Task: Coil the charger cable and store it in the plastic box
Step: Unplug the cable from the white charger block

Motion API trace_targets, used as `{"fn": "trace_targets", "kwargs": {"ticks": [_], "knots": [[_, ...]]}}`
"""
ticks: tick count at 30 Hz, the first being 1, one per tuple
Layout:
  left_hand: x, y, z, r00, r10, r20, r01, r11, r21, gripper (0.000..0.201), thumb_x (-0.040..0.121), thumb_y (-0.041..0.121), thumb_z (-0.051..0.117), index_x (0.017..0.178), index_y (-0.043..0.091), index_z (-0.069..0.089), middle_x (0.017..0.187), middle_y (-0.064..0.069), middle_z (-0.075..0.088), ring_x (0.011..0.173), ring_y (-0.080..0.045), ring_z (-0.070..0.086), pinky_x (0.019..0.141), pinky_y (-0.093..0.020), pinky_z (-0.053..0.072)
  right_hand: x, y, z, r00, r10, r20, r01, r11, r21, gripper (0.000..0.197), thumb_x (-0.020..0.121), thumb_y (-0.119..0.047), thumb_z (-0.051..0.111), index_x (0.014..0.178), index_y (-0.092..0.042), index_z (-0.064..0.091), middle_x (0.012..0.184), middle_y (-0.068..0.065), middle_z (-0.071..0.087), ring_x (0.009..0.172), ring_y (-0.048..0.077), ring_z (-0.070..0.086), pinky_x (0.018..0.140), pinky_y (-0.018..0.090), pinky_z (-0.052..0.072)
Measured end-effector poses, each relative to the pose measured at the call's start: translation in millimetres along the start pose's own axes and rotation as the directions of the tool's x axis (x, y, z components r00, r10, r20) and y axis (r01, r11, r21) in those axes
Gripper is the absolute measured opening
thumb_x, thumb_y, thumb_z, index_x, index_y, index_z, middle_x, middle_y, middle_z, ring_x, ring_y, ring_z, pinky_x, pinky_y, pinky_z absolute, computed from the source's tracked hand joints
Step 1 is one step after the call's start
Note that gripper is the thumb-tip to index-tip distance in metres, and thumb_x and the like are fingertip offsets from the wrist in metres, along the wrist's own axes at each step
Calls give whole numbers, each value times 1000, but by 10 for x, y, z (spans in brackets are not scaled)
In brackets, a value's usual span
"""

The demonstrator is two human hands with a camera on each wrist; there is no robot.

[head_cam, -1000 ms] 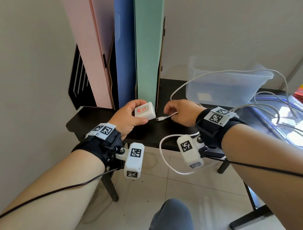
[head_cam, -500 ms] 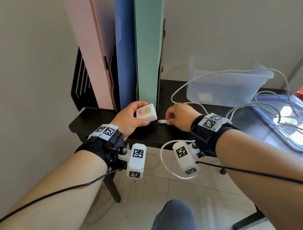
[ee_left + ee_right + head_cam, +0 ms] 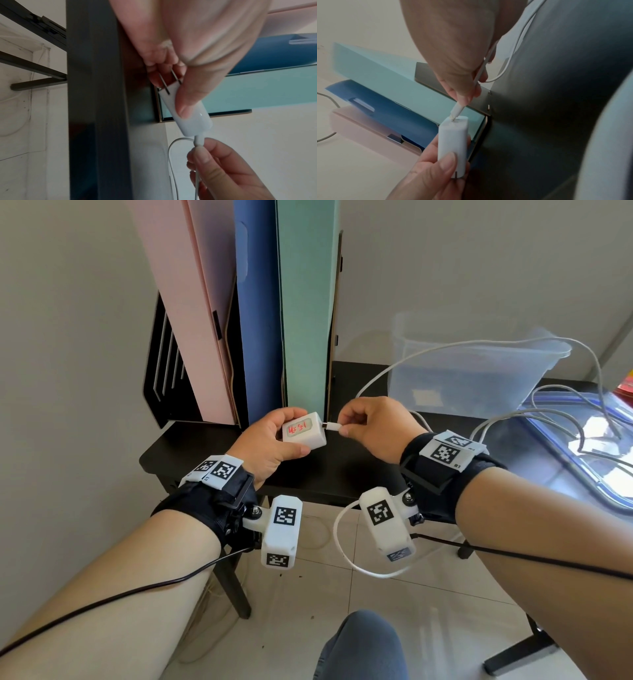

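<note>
My left hand [image 3: 274,440] grips a white charger block [image 3: 303,434] with red marks on its face, held above the black table [image 3: 205,446]; its two prongs [image 3: 169,79] point into my palm. My right hand [image 3: 370,429] pinches the white cable plug [image 3: 330,426], whose metal tip sits at the block's port [image 3: 456,119]. The white cable [image 3: 346,556] loops down under my right wrist, then runs over the clear plastic box [image 3: 479,371] at the back right and lies in loose loops on the blue-rimmed lid [image 3: 582,460].
Pink [image 3: 191,320], blue [image 3: 257,320] and green [image 3: 305,302] folders stand in a black rack [image 3: 164,378] at the table's back left. Beyond the table's near edge, tiled floor [image 3: 445,594] and my knee [image 3: 363,645] show. A wall closes the left side.
My right hand has brought the plug leftward and upward across the gap to the charger's port. Both hands have risen slightly, and the left has tilted the block toward the plug.
</note>
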State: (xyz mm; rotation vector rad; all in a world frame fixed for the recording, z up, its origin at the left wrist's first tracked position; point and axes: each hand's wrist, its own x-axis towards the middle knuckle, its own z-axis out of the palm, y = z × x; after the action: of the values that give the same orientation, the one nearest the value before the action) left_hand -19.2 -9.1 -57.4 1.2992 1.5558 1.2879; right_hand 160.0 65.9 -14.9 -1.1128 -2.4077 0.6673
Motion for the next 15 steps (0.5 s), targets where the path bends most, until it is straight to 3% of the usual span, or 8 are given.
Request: {"fn": "trace_targets", "kwargs": {"ticks": [8,15], "knots": [[-38,55,5,1000,-2,-6,2,1000,-19,55,73,-6,69,114,28,55,104,13,60,98,-4,58,84,-18,49,-39,-20,-29,1000,-30,5,30,999,-28,7,86,-18,61,91,-19,67,68,-12,52,63,3,47,57,13,34],[-43,69,1,999,-18,38,17,999,27,56,73,-6,69,112,32,55,104,16,59,98,-3,57,82,-18,48,-44,-94,-68,996,-20,85,32,990,-135,11,87,-16,59,94,-17,67,78,-7,56,72,9,50,59,11,34]]}}
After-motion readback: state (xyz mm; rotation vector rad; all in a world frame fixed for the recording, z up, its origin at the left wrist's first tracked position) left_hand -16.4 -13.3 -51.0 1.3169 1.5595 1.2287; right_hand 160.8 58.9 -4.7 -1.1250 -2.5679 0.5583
